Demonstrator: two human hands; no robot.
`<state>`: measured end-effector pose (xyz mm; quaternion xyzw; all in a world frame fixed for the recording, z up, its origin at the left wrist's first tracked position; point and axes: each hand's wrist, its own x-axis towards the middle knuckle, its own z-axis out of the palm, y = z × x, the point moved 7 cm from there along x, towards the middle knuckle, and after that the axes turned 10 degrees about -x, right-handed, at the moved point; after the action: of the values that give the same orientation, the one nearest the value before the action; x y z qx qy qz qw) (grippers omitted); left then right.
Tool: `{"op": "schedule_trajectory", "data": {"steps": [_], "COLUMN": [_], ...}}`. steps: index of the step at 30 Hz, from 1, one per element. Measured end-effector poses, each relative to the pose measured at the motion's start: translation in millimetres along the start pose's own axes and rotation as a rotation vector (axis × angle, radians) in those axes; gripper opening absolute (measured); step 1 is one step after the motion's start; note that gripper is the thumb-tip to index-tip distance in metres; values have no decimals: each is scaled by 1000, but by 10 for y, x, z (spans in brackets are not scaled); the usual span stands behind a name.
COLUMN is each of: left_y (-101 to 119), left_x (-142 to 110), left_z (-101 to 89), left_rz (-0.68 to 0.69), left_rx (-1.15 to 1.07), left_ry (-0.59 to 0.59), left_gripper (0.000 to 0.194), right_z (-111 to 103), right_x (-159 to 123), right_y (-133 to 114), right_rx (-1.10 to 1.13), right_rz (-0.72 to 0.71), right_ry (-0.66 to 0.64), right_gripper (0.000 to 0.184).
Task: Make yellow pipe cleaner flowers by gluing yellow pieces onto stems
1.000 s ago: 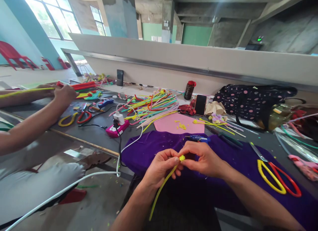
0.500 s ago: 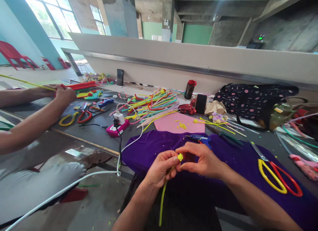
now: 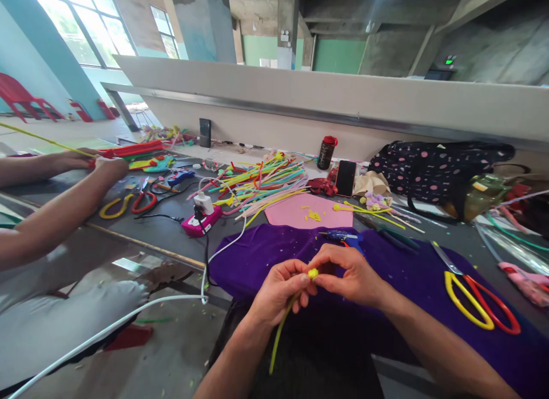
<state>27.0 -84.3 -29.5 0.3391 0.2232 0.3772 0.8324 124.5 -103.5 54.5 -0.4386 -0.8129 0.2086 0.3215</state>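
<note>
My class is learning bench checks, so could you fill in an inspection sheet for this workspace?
Surface: dark table bearing a purple cloth and a pink sheet.
Work pieces: yellow tuft above a yellow stem; the join is hidden.
Clutter: yellow scraps on the pink sheet, a pile of coloured stems behind; scissors lie at right on the cloth.
Hands: left hand grips the stem; right hand pinches the tuft.
Cables: white cable hangs past the table edge; a white plug sits in the pink power strip.
Surroundings: a co-worker's hand at left; red chair beyond.
</note>
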Motion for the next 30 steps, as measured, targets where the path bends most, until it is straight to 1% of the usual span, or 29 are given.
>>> {"op": "schedule_trajectory", "data": {"steps": [9, 19, 30], "left_y": [-4, -5, -28], "left_x": [-1, -18, -11], "left_z": [-8, 6, 6], "left_rz": [-20, 7, 5], "left_rx": [19, 63, 104], "left_ry": [46, 71, 79], "left_gripper": [22, 19, 19], "right_z": [1, 24, 61], "right_x": [-9, -7, -12], "right_y": [33, 46, 131], "right_rx": [17, -29, 7], "right_rz": [-4, -11, 36], "right_ry": [3, 1, -43], "right_gripper": [11, 10, 11]}}
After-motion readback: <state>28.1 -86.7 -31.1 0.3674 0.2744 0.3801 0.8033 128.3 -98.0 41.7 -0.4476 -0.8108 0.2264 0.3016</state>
